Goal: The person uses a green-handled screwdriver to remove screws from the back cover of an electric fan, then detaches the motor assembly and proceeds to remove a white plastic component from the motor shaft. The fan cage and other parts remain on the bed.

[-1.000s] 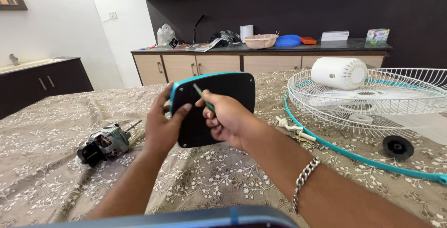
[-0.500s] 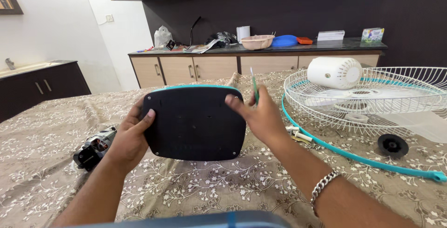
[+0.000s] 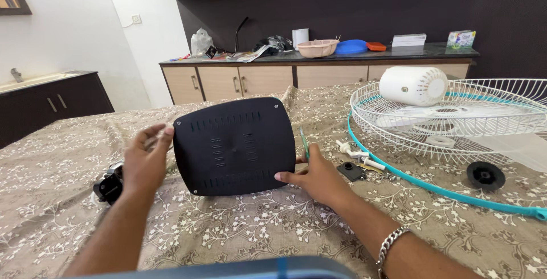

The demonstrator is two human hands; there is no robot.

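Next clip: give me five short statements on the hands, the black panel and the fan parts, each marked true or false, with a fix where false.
1. Both hands hold the black vented panel by its side edges. True: left hand and right hand grip the black panel.
2. The right hand also carries a slim green tool. True: the green tool sticks up from it.
3. The white motor housing sits on the counter. False: the white housing rests in the wire fan guard.
4. The electric motor lies right of the panel. False: the motor is at its left, partly behind the left hand.
5. The panel lies flat on the cloth. False: it is held up, tilted.
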